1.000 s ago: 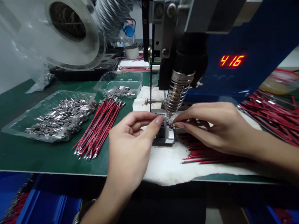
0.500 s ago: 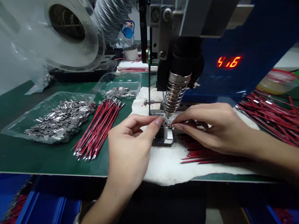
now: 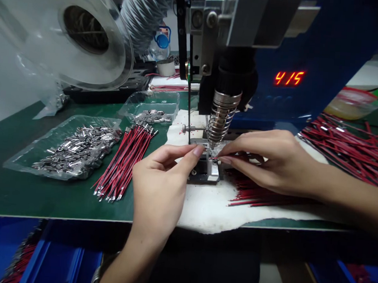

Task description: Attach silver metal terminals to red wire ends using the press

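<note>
Below a silver, spring-wrapped metal nozzle [image 3: 223, 118] lies a thin red wire [image 3: 215, 158], pinched in the right hand's [image 3: 276, 162] grip; left of the nozzle, the left hand's [image 3: 160, 184] grip is pressed together, anything inside hidden

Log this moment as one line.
left hand: fingertips together at metal jig; any held part unclear | right hand: pinching red wire at jig | spring-wrapped tip: pointing down | LED display: 415

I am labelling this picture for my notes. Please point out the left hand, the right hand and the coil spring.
Left hand [image 3: 160, 185]: head view, middle of the hand.
Right hand [image 3: 283, 161]: head view, middle of the hand.
Coil spring [image 3: 226, 101]: head view, tight upper coils.
</note>
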`<action>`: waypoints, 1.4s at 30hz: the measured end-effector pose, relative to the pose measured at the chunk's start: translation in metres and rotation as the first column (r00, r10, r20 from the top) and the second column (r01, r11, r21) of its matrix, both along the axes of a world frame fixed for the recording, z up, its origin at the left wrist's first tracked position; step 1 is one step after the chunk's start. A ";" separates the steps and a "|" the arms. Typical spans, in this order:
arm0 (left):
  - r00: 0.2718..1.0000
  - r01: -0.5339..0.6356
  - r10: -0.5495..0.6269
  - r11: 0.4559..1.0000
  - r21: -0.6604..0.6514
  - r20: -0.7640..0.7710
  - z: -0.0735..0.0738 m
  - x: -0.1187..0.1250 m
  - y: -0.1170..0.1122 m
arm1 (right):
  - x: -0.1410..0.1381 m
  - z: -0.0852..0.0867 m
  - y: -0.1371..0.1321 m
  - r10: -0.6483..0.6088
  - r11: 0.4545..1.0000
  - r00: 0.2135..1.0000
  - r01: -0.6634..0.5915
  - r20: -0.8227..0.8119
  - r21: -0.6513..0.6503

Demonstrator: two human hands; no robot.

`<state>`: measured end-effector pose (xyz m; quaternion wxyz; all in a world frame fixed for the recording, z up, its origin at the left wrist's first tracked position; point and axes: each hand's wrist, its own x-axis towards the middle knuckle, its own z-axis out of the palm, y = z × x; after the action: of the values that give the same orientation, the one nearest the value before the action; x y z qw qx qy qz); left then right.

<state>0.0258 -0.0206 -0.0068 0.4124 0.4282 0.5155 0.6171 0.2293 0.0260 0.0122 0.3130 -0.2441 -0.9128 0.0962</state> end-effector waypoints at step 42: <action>0.998 0.009 -0.012 0.998 -0.057 -0.061 0.002 0.000 -0.005 | -0.006 -0.001 -0.006 -0.103 0.993 0.994 0.105 -0.034 0.060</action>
<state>0.0261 -0.0257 -0.0047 0.4118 0.4377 0.5430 0.5865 0.2233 0.0199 0.0109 0.3389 -0.2799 -0.8965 0.0554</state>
